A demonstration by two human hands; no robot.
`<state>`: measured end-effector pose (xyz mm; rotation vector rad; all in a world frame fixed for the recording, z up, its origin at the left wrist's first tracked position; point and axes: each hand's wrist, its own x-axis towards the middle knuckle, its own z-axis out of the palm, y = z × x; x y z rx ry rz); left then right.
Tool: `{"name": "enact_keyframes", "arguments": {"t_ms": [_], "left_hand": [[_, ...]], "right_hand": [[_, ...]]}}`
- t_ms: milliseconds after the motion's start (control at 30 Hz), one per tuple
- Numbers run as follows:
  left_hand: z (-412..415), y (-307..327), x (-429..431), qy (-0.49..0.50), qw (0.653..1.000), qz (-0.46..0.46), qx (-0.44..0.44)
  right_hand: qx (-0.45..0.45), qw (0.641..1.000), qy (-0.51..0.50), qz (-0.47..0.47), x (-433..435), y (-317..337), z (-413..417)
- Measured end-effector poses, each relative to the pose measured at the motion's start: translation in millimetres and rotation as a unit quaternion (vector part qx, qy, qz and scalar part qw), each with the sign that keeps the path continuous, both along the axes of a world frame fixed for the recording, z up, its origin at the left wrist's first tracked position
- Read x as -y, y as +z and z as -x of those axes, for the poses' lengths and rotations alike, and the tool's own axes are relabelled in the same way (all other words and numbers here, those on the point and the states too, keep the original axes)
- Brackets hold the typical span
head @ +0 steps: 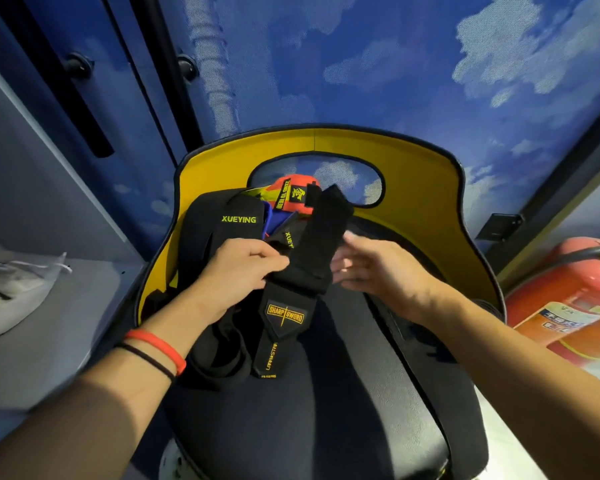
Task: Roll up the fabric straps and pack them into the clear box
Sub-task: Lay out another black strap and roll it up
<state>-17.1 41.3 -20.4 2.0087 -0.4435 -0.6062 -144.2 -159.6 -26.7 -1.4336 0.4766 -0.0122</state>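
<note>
Black fabric strap labelled SHARP SWORD point(284, 315) lies on the black padded chair seat point(326, 410) between the hands. The left hand point(241, 268) grips its left edge; the right hand point(374, 268) is spread loose just right of it.

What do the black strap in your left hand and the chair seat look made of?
Black strap: matte fabric, likely elastic webbing; it folds softly and shows no shine. Chair seat: smooth dark padding with a soft sheen, possibly faux leather; unsure.

Light: we see dim, bluish indoor light coming from above.
Shadows: we see soft shadows across the black seat point(329, 403).
Blur: our right hand point(371, 268) smears slightly.
Edges: we notice strong wide-angle bending.
</note>
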Motion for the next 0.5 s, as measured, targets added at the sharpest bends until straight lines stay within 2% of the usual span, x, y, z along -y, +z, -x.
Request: {"name": "enact_keyframes", "arguments": {"t_ms": [100, 167, 233, 267, 333, 400, 433, 500], "left_hand": [[8, 2, 1, 0.001, 0.997, 0.039, -0.073], [12, 3, 3, 0.0, 0.996, 0.05, -0.069], [13, 2, 4, -0.025, 0.999, 0.03, -0.008], [13, 1, 4, -0.041, 0.999, 0.022, 0.015], [13, 1, 6, -0.071, 0.997, 0.023, 0.031], [14, 1, 6, -0.11, 0.993, 0.037, 0.033], [15, 1, 5, -0.129, 0.99, 0.044, 0.031], [12, -1, 0, -0.168, 0.984, 0.054, 0.026]], "right_hand": [[0.0, 1.0, 0.027, 0.002, -6, -3, 0], [0.007, 0.999, 0.03, 0.037, -8, -6, -1], [0.033, 0.984, 0.025, 0.171, -10, -10, -2], [0.053, 0.958, 0.037, 0.28, -9, -11, -3], [0.106, 0.865, 0.13, 0.474, -11, -9, -6], [0.151, 0.778, 0.225, 0.567, -14, -15, -11], [0.157, 0.755, 0.248, 0.587, -14, -20, -13], [0.144, 0.744, 0.257, 0.6, -13, -30, -12]]}}
